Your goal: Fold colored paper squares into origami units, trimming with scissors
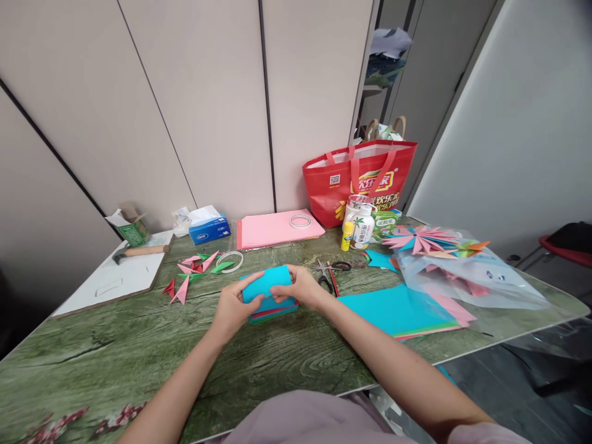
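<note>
Between my two hands a small sheet of blue paper (267,282) is bent over on itself. My left hand (235,307) grips its left end, thumb in front and fingers behind. At the right end my right hand (298,285) pinches the same sheet. Just beneath lies a small stack of coloured paper (274,316), with blue, red and green edges showing. Scissors with black handles (326,277) and a red pencil (333,280) rest to the right of my right hand. A roll of tape (230,263) sits behind my left hand.
Folded paper pieces (197,268) lie at left, near a hammer (141,250) on a white board (111,277). Larger blue sheets (382,308) and a plastic bag (481,280) occupy the right. Behind stand a tissue box (209,230), glue stick (346,236), white bottle (362,228) and red bag (324,191).
</note>
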`<state>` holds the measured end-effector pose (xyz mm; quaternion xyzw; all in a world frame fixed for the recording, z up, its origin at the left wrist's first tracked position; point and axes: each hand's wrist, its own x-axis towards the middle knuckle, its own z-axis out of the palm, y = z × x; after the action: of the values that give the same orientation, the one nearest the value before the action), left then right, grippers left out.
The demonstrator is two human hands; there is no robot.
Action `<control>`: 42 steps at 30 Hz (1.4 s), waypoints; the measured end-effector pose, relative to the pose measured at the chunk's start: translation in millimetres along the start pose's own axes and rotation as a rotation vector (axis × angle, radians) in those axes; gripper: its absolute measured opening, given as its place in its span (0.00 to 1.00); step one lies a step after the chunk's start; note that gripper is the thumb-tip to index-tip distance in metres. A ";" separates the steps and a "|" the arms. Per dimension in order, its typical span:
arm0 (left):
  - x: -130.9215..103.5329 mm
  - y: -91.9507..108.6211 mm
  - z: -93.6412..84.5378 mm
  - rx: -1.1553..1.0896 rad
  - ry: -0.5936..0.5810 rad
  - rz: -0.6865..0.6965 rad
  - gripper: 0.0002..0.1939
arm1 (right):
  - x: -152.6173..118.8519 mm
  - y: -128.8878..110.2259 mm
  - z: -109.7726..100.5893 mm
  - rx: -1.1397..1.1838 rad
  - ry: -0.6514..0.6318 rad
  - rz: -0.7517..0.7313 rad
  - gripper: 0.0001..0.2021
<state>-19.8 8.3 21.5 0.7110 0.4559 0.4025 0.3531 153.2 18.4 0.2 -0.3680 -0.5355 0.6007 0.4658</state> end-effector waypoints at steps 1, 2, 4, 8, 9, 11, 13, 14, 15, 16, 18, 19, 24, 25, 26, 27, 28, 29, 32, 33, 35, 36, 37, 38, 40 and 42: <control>0.1 -0.9 0.4 0.001 -0.003 0.004 0.25 | -0.6 -0.5 0.6 -0.001 -0.002 -0.002 0.21; 0.1 -1.8 0.7 0.002 -0.007 0.012 0.25 | -1.3 -1.0 1.4 -0.008 0.000 -0.004 0.21; -0.2 -3.2 2.0 -0.001 -0.004 0.035 0.25 | -2.7 -1.2 3.2 -0.053 0.020 -0.019 0.22; -2.2 -4.4 5.9 0.015 0.007 0.031 0.25 | -2.8 3.0 4.3 -0.253 0.103 -0.085 0.25; -2.7 -4.5 6.5 0.025 0.009 0.021 0.26 | -2.2 4.4 3.5 -0.287 0.118 -0.101 0.25; -3.3 -4.2 6.4 0.044 0.007 0.002 0.27 | -0.4 6.4 1.1 -0.307 0.133 -0.114 0.25; -3.4 -2.9 4.5 0.048 -0.003 -0.014 0.28 | 1.7 6.3 -1.5 -0.251 0.115 -0.096 0.24; -3.3 -1.9 3.2 0.033 -0.015 -0.025 0.28 | 2.7 5.4 -2.6 -0.199 0.098 -0.076 0.23; -3.1 -0.5 1.9 -0.002 -0.029 -0.034 0.28 | 3.5 4.1 -3.3 -0.138 0.083 -0.054 0.22; -3.0 1.3 0.7 -0.063 -0.047 -0.037 0.29 | 4.3 2.5 -3.9 -0.074 0.073 -0.035 0.21; -3.0 5.7 -1.1 -0.249 -0.085 -0.023 0.30 | 5.7 -0.3 -4.5 0.023 0.076 -0.022 0.18; -3.0 8.2 -1.7 -0.348 -0.100 -0.014 0.32 | 6.4 -1.1 -4.7 0.043 0.092 -0.028 0.17; -0.6 14.3 -3.9 -0.658 -0.099 -0.113 0.31 | 9.6 1.7 -6.6 -0.065 0.159 -0.108 0.09; 0.3 13.3 -4.2 -0.692 -0.094 -0.157 0.28 | 9.9 2.9 -7.0 -0.099 0.155 -0.129 0.08; 1.1 11.9 -4.3 -0.708 -0.102 -0.204 0.26 | 9.9 4.0 -7.2 -0.128 0.145 -0.151 0.08; 1.6 10.2 -4.3 -0.702 -0.120 -0.242 0.25 | 9.7 4.8 -7.3 -0.149 0.134 -0.169 0.07; 1.7 8.8 -3.9 -0.681 -0.139 -0.268 0.24 | 9.4 5.5 -7.2 -0.163 0.120 -0.182 0.06; 1.4 8.0 -3.2 -0.661 -0.174 -0.283 0.24 | 9.0 5.9 -7.0 -0.172 0.106 -0.191 0.06; -1.6 9.1 -0.1 -0.607 -0.263 -0.309 0.24 | 8.1 7.0 -5.6 -0.183 0.093 -0.223 0.07; -2.8 10.2 1.0 -0.594 -0.273 -0.312 0.25 | 8.0 7.4 -4.7 -0.175 0.105 -0.234 0.10; -4.3 11.3 2.9 -0.563 -0.260 -0.294 0.28 | 8.1 8.1 -2.4 -0.120 0.143 -0.245 0.17; -4.5 10.9 3.7 -0.541 -0.237 -0.274 0.29 | 8.1 8.2 -0.9 -0.078 0.158 -0.245 0.20; -4.4 10.0 4.5 -0.517 -0.212 -0.253 0.30 | 7.8 8.0 0.7 -0.041 0.165 -0.242 0.22; -4.0 8.5 5.3 -0.491 -0.188 -0.235 0.31 | 7.2 7.5 2.5 -0.016 0.162 -0.238 0.23; -3.3 4.9 7.4 -0.440 -0.163 -0.209 0.33 | 5.1 5.7 6.2 -0.030 0.142 -0.246 0.22; -3.3 1.8 10.2 -0.387 -0.155 -0.172 0.33 | 2.3 3.5 9.2 -0.104 0.124 -0.268 0.23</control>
<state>-10.9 3.3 17.9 0.6173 0.4006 0.3950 0.5500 143.3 17.8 -1.7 -0.3532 -0.5806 0.4806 0.5542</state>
